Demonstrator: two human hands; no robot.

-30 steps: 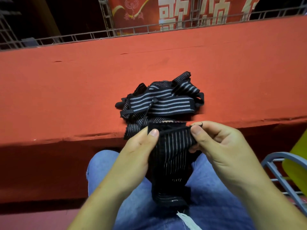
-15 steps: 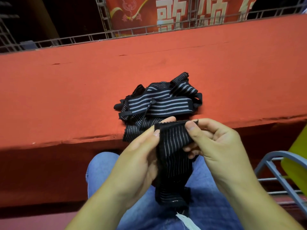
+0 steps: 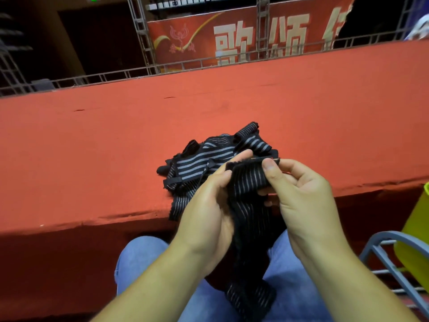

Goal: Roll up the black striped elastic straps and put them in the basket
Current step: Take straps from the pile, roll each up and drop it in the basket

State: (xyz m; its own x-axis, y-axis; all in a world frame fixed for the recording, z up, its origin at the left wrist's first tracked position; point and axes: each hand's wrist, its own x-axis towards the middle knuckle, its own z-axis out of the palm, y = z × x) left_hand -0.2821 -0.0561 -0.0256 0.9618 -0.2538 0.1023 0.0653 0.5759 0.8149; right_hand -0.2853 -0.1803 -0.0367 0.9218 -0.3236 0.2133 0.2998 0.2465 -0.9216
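Note:
One black striped elastic strap (image 3: pixel 249 205) hangs between both hands, its lower end lying on my lap. My left hand (image 3: pixel 209 205) holds its left edge, thumb in front and fingers curled behind the top. My right hand (image 3: pixel 299 196) pinches the strap's top right corner with thumb over the folded edge. A pile of more black striped straps (image 3: pixel 209 156) lies on the red surface (image 3: pixel 92 159) just beyond my hands, partly hidden by them. A yellow-green container (image 3: pixel 417 233), possibly the basket, shows at the right edge.
The red surface's front edge runs across the middle of the view, above my knees in blue jeans (image 3: pixel 139 259). A grey metal chair frame (image 3: pixel 392 259) stands at lower right. Metal railing (image 3: pixel 162 68) and a red banner (image 3: pixel 232 38) lie behind.
My hands have drawn closer together. The strap's top edge is now narrower and folded over under my right thumb, and my left fingers have wrapped behind it.

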